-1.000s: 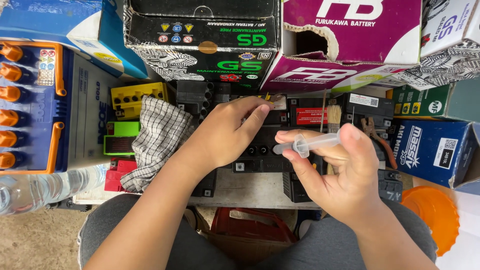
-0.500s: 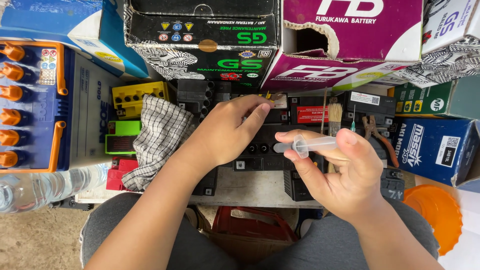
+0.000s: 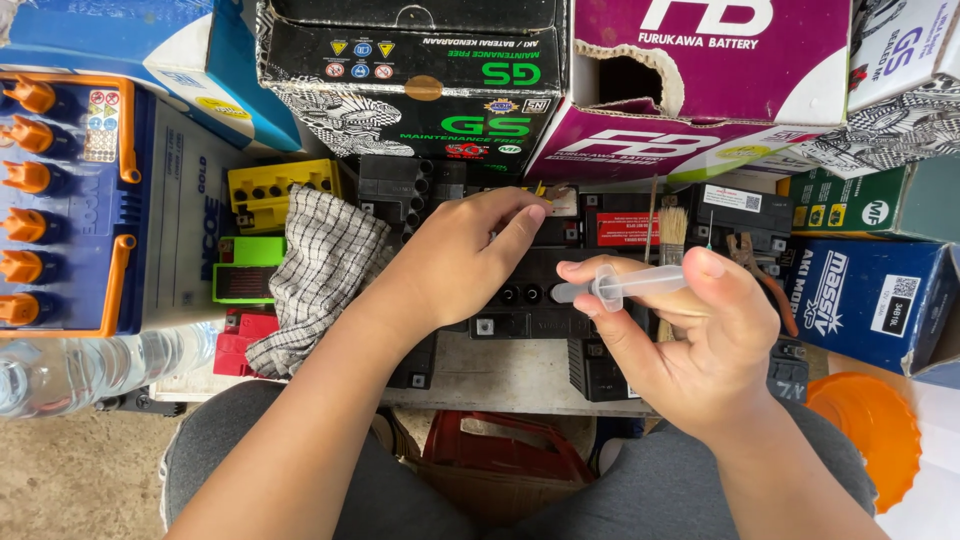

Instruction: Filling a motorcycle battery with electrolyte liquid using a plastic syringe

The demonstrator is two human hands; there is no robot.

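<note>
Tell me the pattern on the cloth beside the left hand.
White cloth with a dark check grid, head view.

Small batteries (image 3: 520, 300) packed together mid-worktop (image 3: 500, 375), just behind the knees. Checked cloth (image 3: 320, 270) draped left of them. Large battery (image 3: 70, 200) further left, water bottle (image 3: 90, 370) lying in front of it. Cartons (image 3: 420, 80) stacked behind. Brush (image 3: 670, 235) and pliers (image 3: 755, 270) right of centre, more boxes (image 3: 870, 290) beyond. Syringe (image 3: 625, 285) held above the batteries.

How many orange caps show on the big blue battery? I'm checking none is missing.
5 orange caps, in a column along the blue battery's left edge. A sixth may be partly hidden.
</note>
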